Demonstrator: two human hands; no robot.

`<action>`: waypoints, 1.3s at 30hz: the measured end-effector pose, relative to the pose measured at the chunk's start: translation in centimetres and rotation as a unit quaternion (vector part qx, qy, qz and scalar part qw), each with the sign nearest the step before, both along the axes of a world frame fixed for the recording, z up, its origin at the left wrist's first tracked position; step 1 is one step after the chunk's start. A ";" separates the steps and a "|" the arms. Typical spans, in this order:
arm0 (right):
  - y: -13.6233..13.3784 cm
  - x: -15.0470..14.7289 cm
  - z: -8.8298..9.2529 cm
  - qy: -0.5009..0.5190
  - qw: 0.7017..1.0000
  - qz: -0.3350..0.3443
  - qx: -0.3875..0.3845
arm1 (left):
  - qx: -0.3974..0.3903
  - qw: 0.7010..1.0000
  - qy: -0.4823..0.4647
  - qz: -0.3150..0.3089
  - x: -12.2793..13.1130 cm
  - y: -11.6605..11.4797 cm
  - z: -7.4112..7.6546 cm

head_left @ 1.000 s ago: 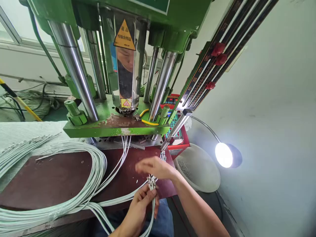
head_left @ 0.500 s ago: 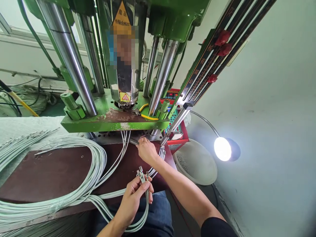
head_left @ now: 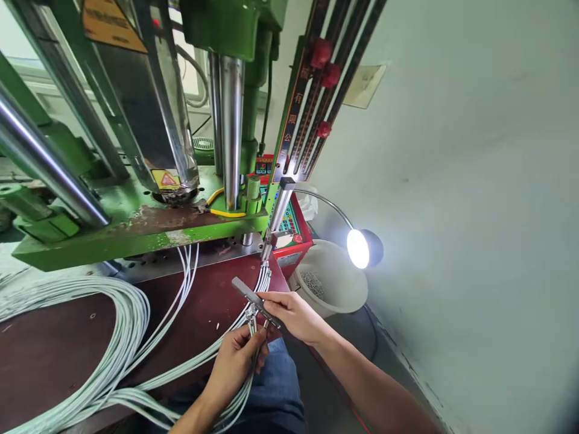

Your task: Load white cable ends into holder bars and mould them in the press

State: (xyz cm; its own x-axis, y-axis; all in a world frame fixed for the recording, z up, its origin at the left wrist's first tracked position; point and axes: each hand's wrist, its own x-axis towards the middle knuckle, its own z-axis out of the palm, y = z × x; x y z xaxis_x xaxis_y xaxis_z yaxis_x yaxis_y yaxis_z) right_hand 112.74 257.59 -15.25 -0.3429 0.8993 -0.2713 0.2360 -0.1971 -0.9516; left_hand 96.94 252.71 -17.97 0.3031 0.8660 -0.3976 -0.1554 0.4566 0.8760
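Note:
My left hand [head_left: 233, 361] grips a small bunch of white cables [head_left: 246, 386] just below their metal end terminals [head_left: 251, 313], at the front edge of the brown worktable [head_left: 54, 349]. My right hand [head_left: 294, 313] pinches a short grey metal bar [head_left: 253, 294], held tilted with its middle right above the terminals. Both hands are close together in front of the green press machine [head_left: 136, 223]. Three more white cables [head_left: 187, 265] run under the press plate.
A large coil of white cables [head_left: 113, 337] lies on the table to the left. Right of the table stand a white bucket [head_left: 330, 280], a lit gooseneck lamp [head_left: 362, 248] and a red control box [head_left: 292, 232]. A grey wall fills the right side.
My right hand drew back from the press, now holding the grey metal bar over the terminals. My view swung toward the right and down. My left hand kept the cable bunch.

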 end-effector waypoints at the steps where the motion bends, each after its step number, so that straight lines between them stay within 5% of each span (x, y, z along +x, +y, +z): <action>1: 0.0 -0.1 0.0 0.000 1.000 -0.003 0.001 | -0.001 1.000 0.006 -0.004 0.0 0.0 0.0; 9: 0.2 -0.4 0.0 0.020 0.999 0.025 -0.002 | -0.003 0.999 0.033 -0.002 0.0 0.1 0.4; 16: -0.4 -0.5 0.2 -0.058 0.994 0.045 0.078 | -0.008 0.999 0.045 0.001 0.3 0.3 0.9; 20: -0.3 -0.1 0.3 -0.034 0.996 0.049 0.066 | -0.005 0.999 0.045 -0.017 0.2 0.0 1.5; 25: 0.5 1.1 0.1 -0.036 0.996 0.040 0.071 | 0.006 0.999 0.031 0.044 -0.4 0.2 2.2; 39: 1.5 1.3 0.0 0.006 0.998 0.044 0.042 | -0.025 0.998 -0.020 0.058 0.2 0.5 2.1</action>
